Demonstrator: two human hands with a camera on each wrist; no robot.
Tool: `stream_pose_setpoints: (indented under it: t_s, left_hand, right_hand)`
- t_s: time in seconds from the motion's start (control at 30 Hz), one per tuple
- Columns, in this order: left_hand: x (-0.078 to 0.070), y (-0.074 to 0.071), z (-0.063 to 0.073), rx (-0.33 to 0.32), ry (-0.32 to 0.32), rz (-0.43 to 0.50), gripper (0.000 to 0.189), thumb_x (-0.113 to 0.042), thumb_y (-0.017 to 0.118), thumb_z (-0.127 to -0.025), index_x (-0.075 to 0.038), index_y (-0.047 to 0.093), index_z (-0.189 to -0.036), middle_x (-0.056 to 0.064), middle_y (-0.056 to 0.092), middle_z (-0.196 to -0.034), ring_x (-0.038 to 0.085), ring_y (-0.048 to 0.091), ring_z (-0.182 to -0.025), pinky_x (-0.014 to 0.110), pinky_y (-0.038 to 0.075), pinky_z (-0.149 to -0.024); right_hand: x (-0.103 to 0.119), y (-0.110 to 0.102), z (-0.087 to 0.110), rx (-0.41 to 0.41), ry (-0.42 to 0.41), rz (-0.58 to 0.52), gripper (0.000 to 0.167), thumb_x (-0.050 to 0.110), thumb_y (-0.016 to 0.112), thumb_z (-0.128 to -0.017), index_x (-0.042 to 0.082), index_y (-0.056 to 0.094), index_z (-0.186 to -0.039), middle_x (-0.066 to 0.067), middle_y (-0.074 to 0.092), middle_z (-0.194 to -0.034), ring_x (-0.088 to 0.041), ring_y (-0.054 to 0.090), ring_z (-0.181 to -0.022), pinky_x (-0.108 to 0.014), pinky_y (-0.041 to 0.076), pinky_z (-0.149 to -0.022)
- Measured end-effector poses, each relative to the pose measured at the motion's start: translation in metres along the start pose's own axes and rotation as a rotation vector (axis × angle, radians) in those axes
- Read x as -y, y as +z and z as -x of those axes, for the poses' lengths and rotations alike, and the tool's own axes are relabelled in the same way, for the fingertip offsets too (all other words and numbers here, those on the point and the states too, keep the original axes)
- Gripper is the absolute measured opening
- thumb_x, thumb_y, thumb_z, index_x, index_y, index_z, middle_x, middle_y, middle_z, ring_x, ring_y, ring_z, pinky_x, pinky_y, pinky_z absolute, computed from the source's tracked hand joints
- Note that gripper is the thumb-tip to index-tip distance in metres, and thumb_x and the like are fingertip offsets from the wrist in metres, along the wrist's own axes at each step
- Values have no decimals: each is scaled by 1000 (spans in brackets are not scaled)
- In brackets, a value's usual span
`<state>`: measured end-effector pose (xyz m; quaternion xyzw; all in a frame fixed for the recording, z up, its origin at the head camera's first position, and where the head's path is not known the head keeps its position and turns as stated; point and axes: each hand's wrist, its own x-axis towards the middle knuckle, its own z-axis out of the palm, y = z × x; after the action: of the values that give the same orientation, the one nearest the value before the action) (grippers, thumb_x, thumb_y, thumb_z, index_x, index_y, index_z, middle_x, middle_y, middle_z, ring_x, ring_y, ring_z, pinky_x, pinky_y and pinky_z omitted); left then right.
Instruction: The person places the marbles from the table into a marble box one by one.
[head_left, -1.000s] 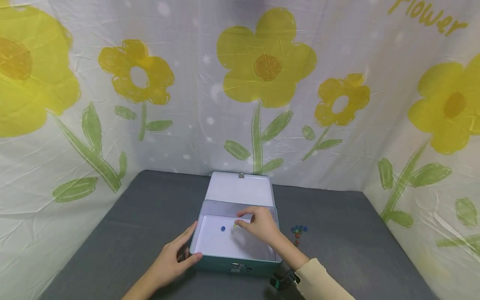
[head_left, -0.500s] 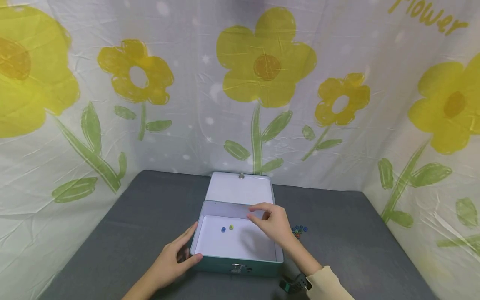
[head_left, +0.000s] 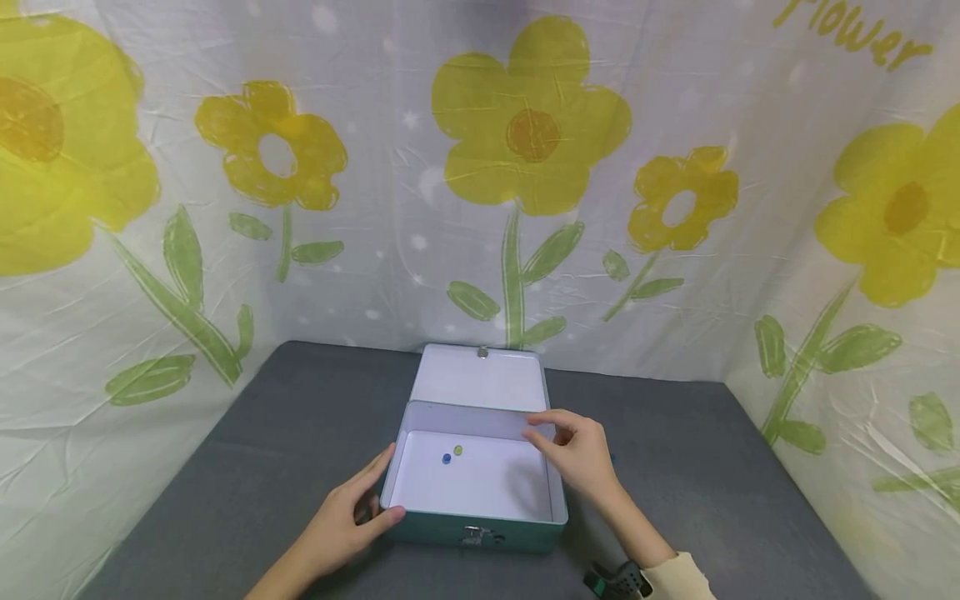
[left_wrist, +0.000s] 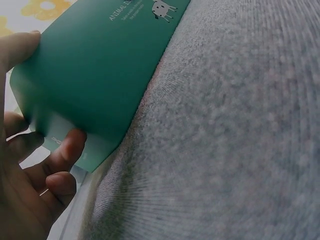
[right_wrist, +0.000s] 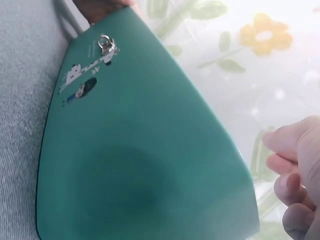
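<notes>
A green metal box (head_left: 472, 530) with a white inside stands with its lid (head_left: 480, 377) laid back. My left hand (head_left: 343, 515) holds its front left corner, thumb at the front rim and fingers along the left side. In the left wrist view, fingertips (left_wrist: 75, 142) touch the green wall. On the box floor lie a small blue bead-like piece (head_left: 447, 459) and a yellow-green one (head_left: 458, 450), a little apart. My right hand (head_left: 581, 450) hovers over the right rim, fingers loosely bent. In the right wrist view, nothing shows between its fingers.
A dark grey cloth (head_left: 315, 417) covers the table. One blue piece (head_left: 612, 458) peeks out beside my right hand, which hides whatever lies behind it. A flower-printed curtain (head_left: 390, 250) borders the table. My right wrist wears a dark band (head_left: 618, 581).
My right hand has let go of the yellow-green piece inside the box and moved right to the rim. That piece has shifted slightly left and back. My left hand stays put.
</notes>
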<state>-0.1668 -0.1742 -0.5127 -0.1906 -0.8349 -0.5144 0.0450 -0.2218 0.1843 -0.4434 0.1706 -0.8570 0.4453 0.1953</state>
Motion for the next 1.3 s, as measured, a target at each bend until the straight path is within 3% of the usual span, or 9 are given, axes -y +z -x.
stream_pose_setpoints:
  t_s: [0.17,0.47,0.67,0.83,0.9,1.0,1.1,1.2,1.3]
  left_hand:
    - [0,0,0,7,-16,-4,81,-25,83,-94,-15,43,-164,16,57,-145,3,49,-71,22,44,-59]
    - [0,-1,-2,-15,72,0,81,-22,83,-94,-11,43,-163,24,51,-156,3,47,-69,22,43,-57]
    - [3,-1,0,-13,73,-6,81,-21,83,-94,-10,43,-163,22,55,-151,2,47,-67,22,43,-55]
    - [3,0,0,-6,61,0,81,-22,83,-94,-12,43,-163,23,52,-156,2,47,-68,22,44,-57]
    - [3,0,0,-4,60,2,81,-22,83,-94,-12,43,-163,24,51,-157,2,47,-68,22,44,-57]
    - [2,-1,0,1,59,9,81,-21,83,-94,-12,43,-163,24,50,-157,3,47,-68,22,44,-56]
    - [1,0,0,4,58,12,81,-21,82,-94,-12,42,-164,25,49,-158,3,47,-68,22,44,-57]
    - [2,0,0,2,56,8,80,-22,82,-95,-12,42,-164,24,50,-157,3,47,-69,22,44,-57]
    - [2,0,0,-6,44,-3,80,-23,82,-95,-13,43,-164,23,50,-158,2,48,-68,22,44,-57]
  right_hand:
    - [-7,-9,5,-44,14,16,19,9,89,-86,14,84,-103,10,50,-54,1,35,-46,-21,31,-45]
    - [-18,-28,5,-92,49,20,18,10,87,-88,11,84,-106,7,52,-51,1,34,-41,-22,31,-41]
    - [-31,-43,13,-106,121,37,19,15,86,-90,12,83,-108,1,51,-47,-1,35,-38,-23,33,-40]
    - [-47,-57,19,-120,181,71,23,16,86,-91,8,81,-112,-10,72,-70,-1,33,-40,-23,28,-42]
    - [-53,-63,22,-112,208,70,24,16,84,-93,7,81,-114,-12,73,-71,-1,32,-39,-23,28,-41]
    - [-63,-70,26,-98,252,79,22,14,80,-96,6,80,-117,-6,56,-51,-1,27,-38,-23,26,-40]
    - [-74,-77,30,-76,287,106,22,10,76,-98,6,79,-120,2,42,-44,-1,24,-38,-23,26,-39]
    - [-86,-82,33,-49,310,146,25,8,75,-98,5,77,-123,-2,51,-46,-3,26,-38,-24,27,-40]
    - [-98,-86,35,-38,315,179,27,8,76,-97,4,77,-123,-13,72,-71,-5,34,-39,-25,30,-41]
